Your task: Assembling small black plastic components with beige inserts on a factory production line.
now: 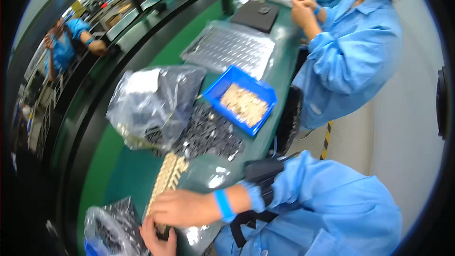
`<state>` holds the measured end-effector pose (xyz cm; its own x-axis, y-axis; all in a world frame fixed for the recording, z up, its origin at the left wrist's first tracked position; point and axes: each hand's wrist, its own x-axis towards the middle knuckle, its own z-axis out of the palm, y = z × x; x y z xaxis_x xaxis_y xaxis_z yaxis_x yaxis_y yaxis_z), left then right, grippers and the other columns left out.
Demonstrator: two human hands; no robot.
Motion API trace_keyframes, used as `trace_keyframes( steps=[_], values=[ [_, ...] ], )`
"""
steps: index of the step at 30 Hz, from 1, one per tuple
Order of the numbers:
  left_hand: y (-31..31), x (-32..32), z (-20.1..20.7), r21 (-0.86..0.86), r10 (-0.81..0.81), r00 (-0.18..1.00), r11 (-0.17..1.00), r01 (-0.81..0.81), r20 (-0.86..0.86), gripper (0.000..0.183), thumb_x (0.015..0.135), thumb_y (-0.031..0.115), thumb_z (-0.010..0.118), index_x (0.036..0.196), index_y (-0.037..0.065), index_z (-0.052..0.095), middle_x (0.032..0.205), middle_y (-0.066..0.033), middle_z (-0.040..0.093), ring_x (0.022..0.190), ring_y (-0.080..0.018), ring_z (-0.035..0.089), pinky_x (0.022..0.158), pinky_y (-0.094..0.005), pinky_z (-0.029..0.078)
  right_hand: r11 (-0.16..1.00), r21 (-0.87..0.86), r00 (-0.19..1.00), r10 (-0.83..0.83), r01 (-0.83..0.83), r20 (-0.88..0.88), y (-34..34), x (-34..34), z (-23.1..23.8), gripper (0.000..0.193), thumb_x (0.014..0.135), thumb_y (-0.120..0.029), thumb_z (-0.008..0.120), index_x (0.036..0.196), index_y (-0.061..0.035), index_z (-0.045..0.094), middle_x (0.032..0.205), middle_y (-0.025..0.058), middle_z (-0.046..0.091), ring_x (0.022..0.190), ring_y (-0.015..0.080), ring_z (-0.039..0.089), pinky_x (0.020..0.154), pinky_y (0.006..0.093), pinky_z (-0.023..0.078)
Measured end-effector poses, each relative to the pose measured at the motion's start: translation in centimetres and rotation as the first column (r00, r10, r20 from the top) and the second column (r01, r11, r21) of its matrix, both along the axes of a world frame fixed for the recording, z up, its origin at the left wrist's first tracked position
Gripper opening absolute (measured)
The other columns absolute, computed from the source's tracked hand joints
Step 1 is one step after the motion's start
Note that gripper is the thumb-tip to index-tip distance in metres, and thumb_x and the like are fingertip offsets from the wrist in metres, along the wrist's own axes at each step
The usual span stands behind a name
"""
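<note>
A long strip of small beige pieces (pixel 167 173) in rows lies on the green bench, its near end under my hands. My right hand (pixel 182 208) reaches across it from the right, fingers together and bent down; their tips and anything in them are hidden. At the near end, my left hand (pixel 155 241) has its fingers on one side of the strip and its thumb on the other. Beyond the strip spreads a pile of small black parts (pixel 211 132), partly spilling from a big clear plastic bag (pixel 151 102). A blue bin (pixel 222 85) holds loose beige pieces (pixel 244 104).
Another clear bag with black parts (pixel 116 227) stands at near left. Farther along lie a clear slotted tray (pixel 232 47) and a black flat case (pixel 256 15). A co-worker in blue (pixel 350 52) works at far right. A dark rail (pixel 95 85) borders the left side.
</note>
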<state>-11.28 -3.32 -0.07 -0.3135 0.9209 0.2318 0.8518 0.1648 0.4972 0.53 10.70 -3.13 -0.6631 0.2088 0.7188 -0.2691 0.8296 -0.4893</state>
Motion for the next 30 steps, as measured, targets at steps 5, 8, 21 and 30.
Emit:
trace_keyframes(
  steps=[5,8,21,30],
  values=[
    [0.3,0.8,-0.3,0.100,0.019,0.990,0.994,-0.034,0.142,0.047,0.069,0.013,0.064,0.112,-0.003,0.055,0.117,-0.0187,0.053,0.110,-0.0318,0.049,0.096,-0.0381,0.036,0.998,-0.070,0.998,-0.002,-0.003,-0.067,1.8,6.7,2.1,0.008,0.076,-0.010,0.065,0.081,-0.0048,0.063,0.091,0.0064,0.060,0.077,0.0245,0.057,0.067,0.0342,0.045],
    [1.3,3.2,2.1,0.155,-0.256,0.581,0.964,0.218,0.772,0.037,0.074,0.008,0.063,0.108,-0.008,0.057,0.109,-0.0178,0.059,0.103,-0.0253,0.055,0.090,-0.0336,0.041,0.988,-0.135,0.996,0.060,-0.069,-0.071,1.0,8.3,2.9,0.010,0.073,-0.010,0.064,0.082,-0.0071,0.060,0.089,0.0038,0.058,0.080,0.0208,0.056,0.067,0.0315,0.043],
    [0.5,6.8,1.5,0.130,0.054,-0.528,0.943,0.306,0.848,0.017,0.086,0.000,0.052,0.099,-0.009,0.060,0.085,-0.0225,0.064,0.067,-0.0242,0.065,0.058,-0.0298,0.053,0.969,-0.072,0.959,0.222,-0.238,-0.179,0.9,10.4,2.9,0.016,0.071,-0.010,0.063,0.086,-0.0049,0.060,0.091,0.0047,0.058,0.082,0.0233,0.056,0.066,0.0338,0.044],
    [1.2,9.4,1.4,-0.026,0.026,0.050,1.000,-0.006,0.998,0.012,0.085,-0.001,0.056,0.092,-0.010,0.060,0.077,-0.0210,0.064,0.060,-0.0242,0.065,0.054,-0.0310,0.055,0.998,-0.012,0.998,0.053,-0.054,-0.045,1.4,11.3,3.1,0.012,0.076,-0.011,0.065,0.087,-0.0066,0.065,0.091,0.0050,0.061,0.081,0.0203,0.055,0.065,0.0332,0.041]
  ],
)
